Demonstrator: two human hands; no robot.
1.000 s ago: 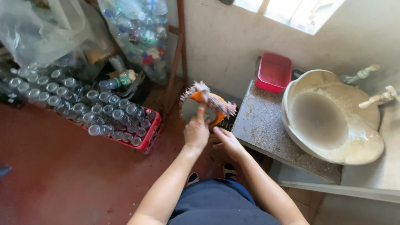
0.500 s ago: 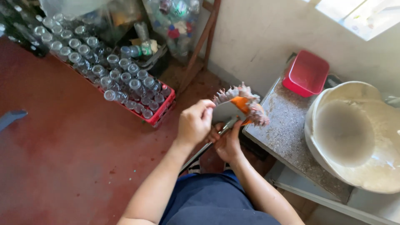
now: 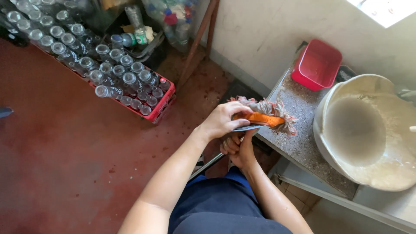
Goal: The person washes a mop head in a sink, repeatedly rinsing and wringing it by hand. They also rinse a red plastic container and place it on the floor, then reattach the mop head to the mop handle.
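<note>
I see my left hand (image 3: 224, 119) clenched over the orange mop head (image 3: 260, 118) (frayed strands) at the counter's (image 3: 303, 143) left edge; my right hand (image 3: 237, 149) grips its metal handle (image 3: 208, 165) below.

This looks like a back-room wash area of a home or small shop, used for cleaning and storing bottles. A speckled stone counter (image 3: 303, 143) stands against a stained plaster wall; on it sit a wide white plastic basin (image 3: 346, 89) and a red square tub (image 3: 316, 65). Left of the counter, on the red-painted concrete floor (image 3: 65, 151), a red crate of empty clear glass bottles (image 3: 130, 82) stands.
</note>
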